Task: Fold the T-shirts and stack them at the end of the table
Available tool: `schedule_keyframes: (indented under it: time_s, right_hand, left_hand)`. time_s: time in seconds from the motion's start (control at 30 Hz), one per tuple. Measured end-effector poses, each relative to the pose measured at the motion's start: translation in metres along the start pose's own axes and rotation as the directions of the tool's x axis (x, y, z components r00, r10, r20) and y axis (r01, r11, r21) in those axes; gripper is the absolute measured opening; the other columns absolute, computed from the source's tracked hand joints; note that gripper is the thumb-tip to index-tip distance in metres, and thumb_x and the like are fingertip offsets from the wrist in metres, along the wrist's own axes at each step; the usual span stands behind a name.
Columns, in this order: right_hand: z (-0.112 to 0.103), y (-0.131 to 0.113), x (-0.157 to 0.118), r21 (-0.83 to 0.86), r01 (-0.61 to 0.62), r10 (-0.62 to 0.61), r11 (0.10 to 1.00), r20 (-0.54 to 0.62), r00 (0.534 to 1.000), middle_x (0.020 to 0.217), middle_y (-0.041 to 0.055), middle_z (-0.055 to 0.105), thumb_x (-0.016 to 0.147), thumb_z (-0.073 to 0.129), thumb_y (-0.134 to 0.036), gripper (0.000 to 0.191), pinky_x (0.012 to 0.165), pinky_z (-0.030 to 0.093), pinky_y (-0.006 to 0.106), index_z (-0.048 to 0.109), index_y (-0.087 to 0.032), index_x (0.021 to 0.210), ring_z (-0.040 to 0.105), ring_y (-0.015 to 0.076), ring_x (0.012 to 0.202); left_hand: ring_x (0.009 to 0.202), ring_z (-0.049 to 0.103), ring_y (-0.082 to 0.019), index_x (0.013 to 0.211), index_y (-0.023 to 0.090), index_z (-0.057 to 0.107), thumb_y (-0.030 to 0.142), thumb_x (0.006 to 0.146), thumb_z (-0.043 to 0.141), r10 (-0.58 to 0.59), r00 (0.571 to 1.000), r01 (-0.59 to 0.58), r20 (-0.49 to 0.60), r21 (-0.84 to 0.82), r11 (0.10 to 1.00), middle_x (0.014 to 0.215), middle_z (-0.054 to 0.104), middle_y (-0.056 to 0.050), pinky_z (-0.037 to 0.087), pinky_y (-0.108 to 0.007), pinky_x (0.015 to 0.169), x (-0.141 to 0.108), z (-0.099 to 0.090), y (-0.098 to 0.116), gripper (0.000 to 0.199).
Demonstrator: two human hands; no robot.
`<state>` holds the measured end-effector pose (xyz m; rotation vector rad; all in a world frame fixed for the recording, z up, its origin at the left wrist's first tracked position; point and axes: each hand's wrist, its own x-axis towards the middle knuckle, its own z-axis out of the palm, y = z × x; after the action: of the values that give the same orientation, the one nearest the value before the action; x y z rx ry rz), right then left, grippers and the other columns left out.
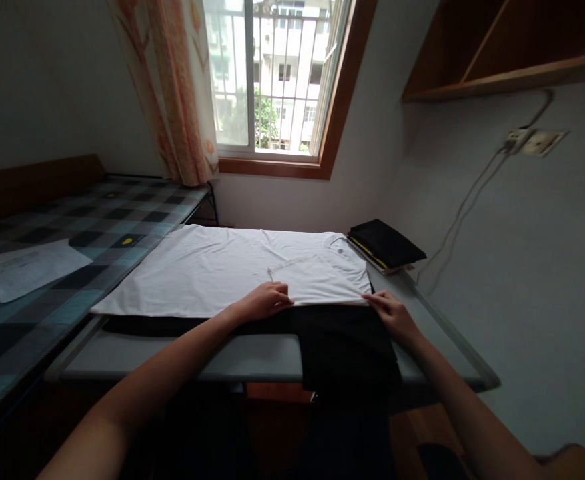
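- Head view, near side: black cloth (349, 353) hangs over the near edge of the worktop (267, 353).
- Left hand (268, 300): fingers pinching the near edge of the white shirt (212, 267).
- Right hand (393, 317): fingers pinching its near right corner.
- The shirt lies spread over the black cloth, collar at far right.
- Beyond, right: black folded pile (386, 241).
- Farthest: window (277, 87).

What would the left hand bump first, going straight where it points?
The left hand, touching the white shirt, would probably slide along it and meet the right hand first; depth is unclear.
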<state>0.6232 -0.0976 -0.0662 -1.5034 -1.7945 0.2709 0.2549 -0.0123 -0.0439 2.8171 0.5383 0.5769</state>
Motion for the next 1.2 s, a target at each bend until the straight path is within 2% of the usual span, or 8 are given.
schedule_keyframes:
  time_s: [0.27, 0.47, 0.63, 0.8, 0.87, 1.0, 1.1, 1.2]
  right_hand:
    - [0.006, 0.009, -0.003, -0.384, 0.082, -0.124, 0.92, -0.086, 0.989, 0.085, 0.01, 0.062, 0.091, 0.047, -0.039, 0.032, 0.077, 0.047, 0.042, 0.076, -0.024, 0.094, 0.058, 0.0253, 0.082]
    - [0.005, 0.008, -0.004, -0.348, 0.134, -0.166, 0.928, -0.063, 0.984, 0.091, 0.0097, 0.063, 0.091, 0.049, -0.035, 0.026, 0.082, 0.046, 0.041, 0.071, -0.022, 0.094, 0.059, 0.025, 0.087]
    - [0.006, 0.007, -0.004, -0.383, 0.119, -0.149, 0.916, -0.047, 0.988, 0.094, 0.0094, 0.067, 0.091, 0.048, -0.032, 0.022, 0.081, 0.044, 0.042, 0.067, -0.021, 0.093, 0.059, 0.0266, 0.09]
    - [0.001, -0.015, -0.002, -0.413, 0.163, -0.208, 0.896, -0.067, 0.976, 0.107, 0.0089, 0.069, 0.091, 0.05, -0.032, 0.022, 0.087, 0.043, 0.046, 0.068, -0.023, 0.1, 0.06, 0.0281, 0.103]
    - [0.003, -0.033, 0.001, -0.381, 0.253, -0.277, 0.889, -0.008, 0.961, 0.114, 0.0078, 0.068, 0.092, 0.049, -0.032, 0.025, 0.094, 0.041, 0.048, 0.068, -0.025, 0.107, 0.058, 0.0273, 0.11]
    - [0.021, -0.068, 0.004, -0.247, 0.451, -0.378, 0.858, 0.291, 0.879, 0.14, 0.0052, 0.055, 0.094, 0.05, -0.036, 0.04, 0.106, 0.038, 0.044, 0.055, -0.028, 0.133, 0.047, 0.0241, 0.13]
    - [0.036, -0.075, 0.004, -0.217, 0.475, -0.357, 0.852, 0.422, 0.833, 0.148, 0.0052, 0.044, 0.093, 0.051, -0.042, 0.05, 0.108, 0.036, 0.046, 0.046, -0.029, 0.142, 0.04, 0.0258, 0.137]
    - [0.039, -0.065, 0.006, -0.241, 0.44, -0.306, 0.865, 0.443, 0.843, 0.145, 0.0044, 0.047, 0.096, 0.046, -0.041, 0.044, 0.109, 0.032, 0.055, 0.049, -0.033, 0.139, 0.04, 0.0274, 0.137]
  left_hand:
    - [0.075, 0.056, -0.014, 0.094, 0.022, 0.075, 0.034, 0.097, 0.048, 0.019, 1.0, -0.018, -0.004, 0.116, 0.993, 0.081, 0.062, -0.005, 0.04, -0.027, 0.071, 0.0, 0.001, 0.001, 0.03]
    - [0.08, 0.056, -0.016, 0.096, 0.022, 0.074, 0.034, 0.096, 0.048, 0.031, 1.0, -0.031, 0.004, 0.21, 0.977, 0.087, 0.064, -0.005, 0.04, -0.03, 0.075, -0.001, -0.002, 0.009, 0.028]
    - [0.081, 0.056, -0.016, 0.096, 0.022, 0.073, 0.034, 0.096, 0.05, 0.02, 1.0, -0.02, 0.001, 0.18, 0.983, 0.087, 0.064, -0.005, 0.04, -0.029, 0.076, -0.001, -0.002, 0.007, 0.026]
    - [0.085, 0.056, -0.017, 0.101, 0.023, 0.072, 0.031, 0.095, 0.051, 0.05, 0.998, -0.045, -0.03, 0.158, 0.986, 0.091, 0.065, -0.006, 0.042, -0.03, 0.079, -0.001, 0.0, 0.005, 0.023]
    - [0.088, 0.056, -0.017, 0.106, 0.024, 0.071, 0.03, 0.095, 0.051, 0.072, 0.996, -0.064, -0.044, 0.146, 0.987, 0.095, 0.065, -0.005, 0.042, -0.029, 0.081, -0.001, 0.0, 0.006, 0.024]
    - [0.086, 0.057, -0.016, 0.108, 0.026, 0.071, 0.029, 0.094, 0.052, 0.069, 0.997, -0.063, -0.035, 0.136, 0.989, 0.096, 0.066, -0.005, 0.042, -0.029, 0.08, -0.001, -0.002, 0.007, 0.024]
    - [0.084, 0.058, -0.016, 0.102, 0.025, 0.074, 0.03, 0.093, 0.054, 0.035, 0.999, -0.032, -0.022, 0.133, 0.991, 0.093, 0.067, -0.005, 0.043, -0.029, 0.079, -0.002, -0.004, 0.006, 0.022]
    - [0.084, 0.06, -0.016, 0.099, 0.024, 0.074, 0.03, 0.092, 0.056, 0.008, 1.0, -0.009, 0.008, 0.088, 0.996, 0.092, 0.068, -0.005, 0.044, -0.029, 0.08, -0.002, -0.008, 0.005, 0.02]
